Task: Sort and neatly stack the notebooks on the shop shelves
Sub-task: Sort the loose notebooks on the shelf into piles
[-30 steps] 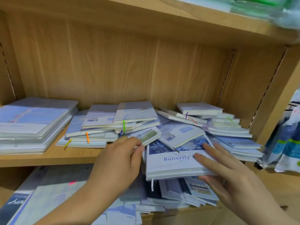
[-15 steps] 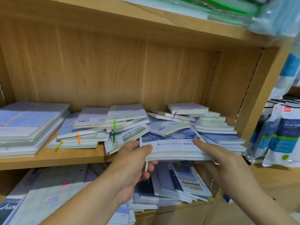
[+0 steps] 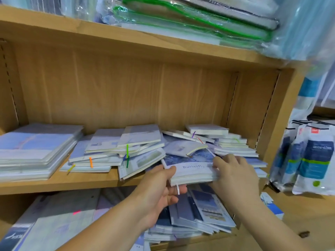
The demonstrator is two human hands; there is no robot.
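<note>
Wooden shelf (image 3: 72, 184), jumbled notebooks (image 3: 116, 153), both hands gripping Butterfly notebook (image 3: 192, 171)

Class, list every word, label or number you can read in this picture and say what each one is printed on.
"Butterfly": on the cover of the notebook held between both hands.
Print on the hanging packets at right: too blurred to read.
Writing on the lower-shelf notebooks: too small to read.
Dark lettering on the wrapped items on the top shelf: blurred, unreadable.
</note>
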